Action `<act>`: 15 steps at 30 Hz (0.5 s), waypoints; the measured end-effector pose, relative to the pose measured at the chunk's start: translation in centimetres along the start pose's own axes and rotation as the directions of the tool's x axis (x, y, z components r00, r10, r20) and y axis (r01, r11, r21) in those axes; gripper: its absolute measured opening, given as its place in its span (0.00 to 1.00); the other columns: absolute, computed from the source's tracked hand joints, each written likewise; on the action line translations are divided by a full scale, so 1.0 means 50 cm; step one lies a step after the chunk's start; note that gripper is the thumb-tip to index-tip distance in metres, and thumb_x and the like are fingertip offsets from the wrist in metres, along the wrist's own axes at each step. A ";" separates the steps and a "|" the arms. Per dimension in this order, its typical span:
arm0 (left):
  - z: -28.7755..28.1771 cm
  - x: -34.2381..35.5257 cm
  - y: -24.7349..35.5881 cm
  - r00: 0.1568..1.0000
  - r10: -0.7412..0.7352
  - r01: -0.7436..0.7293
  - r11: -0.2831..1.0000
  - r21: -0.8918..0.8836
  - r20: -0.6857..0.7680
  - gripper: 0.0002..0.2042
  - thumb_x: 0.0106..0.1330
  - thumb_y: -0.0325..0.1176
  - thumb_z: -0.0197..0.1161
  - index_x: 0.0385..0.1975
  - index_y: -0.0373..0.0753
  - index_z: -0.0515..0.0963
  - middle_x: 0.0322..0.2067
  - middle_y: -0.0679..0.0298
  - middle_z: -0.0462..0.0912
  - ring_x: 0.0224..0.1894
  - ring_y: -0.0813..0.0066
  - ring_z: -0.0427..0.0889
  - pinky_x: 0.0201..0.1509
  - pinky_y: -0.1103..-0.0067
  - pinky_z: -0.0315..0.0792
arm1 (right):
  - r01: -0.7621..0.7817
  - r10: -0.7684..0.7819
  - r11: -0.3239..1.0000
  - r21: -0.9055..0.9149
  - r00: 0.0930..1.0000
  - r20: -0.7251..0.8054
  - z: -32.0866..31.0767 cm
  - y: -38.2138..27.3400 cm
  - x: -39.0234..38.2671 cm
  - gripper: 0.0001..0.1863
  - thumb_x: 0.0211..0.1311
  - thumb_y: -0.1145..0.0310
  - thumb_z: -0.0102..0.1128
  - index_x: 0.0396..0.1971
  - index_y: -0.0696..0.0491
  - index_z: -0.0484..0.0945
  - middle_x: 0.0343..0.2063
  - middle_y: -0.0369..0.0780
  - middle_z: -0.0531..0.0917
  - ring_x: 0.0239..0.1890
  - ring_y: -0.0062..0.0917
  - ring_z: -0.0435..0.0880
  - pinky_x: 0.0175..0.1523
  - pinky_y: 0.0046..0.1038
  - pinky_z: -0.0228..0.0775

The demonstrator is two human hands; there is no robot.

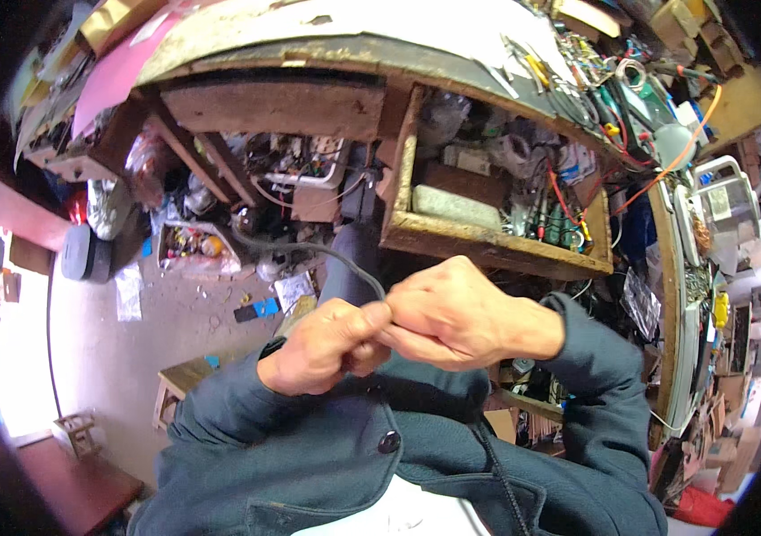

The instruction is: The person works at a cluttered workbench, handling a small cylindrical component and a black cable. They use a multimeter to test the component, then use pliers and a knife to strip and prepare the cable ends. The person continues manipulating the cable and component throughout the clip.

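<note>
A dark grey cable (351, 263) runs from the lower left of the workbench, over my knee, up to my two hands. My left hand (319, 347) is closed, its thumb pressed on the cable close to where it vanishes between the hands. Against it, my right hand (454, 313) is closed too, back of the hand upward, gripping at the same spot. The fingers cover the cable's end, so its tip cannot be made out. Both hands are in front of my dark coat, nearer to me than the open drawer.
An open wooden drawer (496, 239) with tools and bags juts out ahead. Above it spans the cluttered workbench (344, 49). A crate of small parts (197, 248) stands on the floor at left, near a wooden stool (180, 377). Shelving with boxes lines the right.
</note>
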State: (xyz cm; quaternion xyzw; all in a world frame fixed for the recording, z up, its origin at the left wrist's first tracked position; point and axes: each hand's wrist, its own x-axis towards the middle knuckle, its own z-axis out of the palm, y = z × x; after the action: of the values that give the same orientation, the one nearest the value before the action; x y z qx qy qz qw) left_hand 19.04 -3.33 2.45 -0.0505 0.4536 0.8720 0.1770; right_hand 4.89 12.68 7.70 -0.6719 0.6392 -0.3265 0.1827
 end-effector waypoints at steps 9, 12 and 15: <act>0.024 -0.056 0.018 0.886 0.178 -0.289 0.934 0.209 0.429 0.23 0.79 0.37 0.52 0.17 0.37 0.64 0.15 0.66 0.59 0.18 0.74 0.55 0.24 0.72 0.54 | 0.241 -0.232 0.970 -0.005 0.938 0.257 -0.038 -0.073 -0.005 0.16 0.47 0.68 0.66 0.16 0.49 0.64 0.15 0.35 0.67 0.15 0.30 0.71 0.20 0.32 0.64; 0.029 -0.064 0.012 0.862 0.214 -0.342 0.915 0.215 0.460 0.22 0.79 0.34 0.53 0.17 0.36 0.64 0.14 0.62 0.60 0.17 0.68 0.56 0.23 0.70 0.55 | 0.266 -0.241 0.963 -0.045 0.921 0.305 -0.048 -0.088 -0.008 0.15 0.44 0.68 0.66 0.16 0.49 0.64 0.15 0.34 0.66 0.15 0.27 0.71 0.20 0.31 0.64; 0.034 -0.069 -0.001 0.849 0.254 -0.365 0.916 0.167 0.464 0.21 0.78 0.31 0.52 0.17 0.35 0.62 0.14 0.62 0.62 0.15 0.67 0.57 0.22 0.69 0.55 | 0.278 -0.249 0.959 -0.051 0.919 0.307 -0.048 -0.096 -0.014 0.15 0.41 0.67 0.65 0.15 0.50 0.63 0.15 0.33 0.64 0.16 0.26 0.71 0.20 0.29 0.65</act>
State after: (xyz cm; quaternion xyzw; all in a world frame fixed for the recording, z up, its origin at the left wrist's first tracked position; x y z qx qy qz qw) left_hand 22.39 -2.84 4.27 0.2414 0.5106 0.8143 0.1341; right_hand 6.85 14.33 12.47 -0.8010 0.5226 -0.2132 0.1995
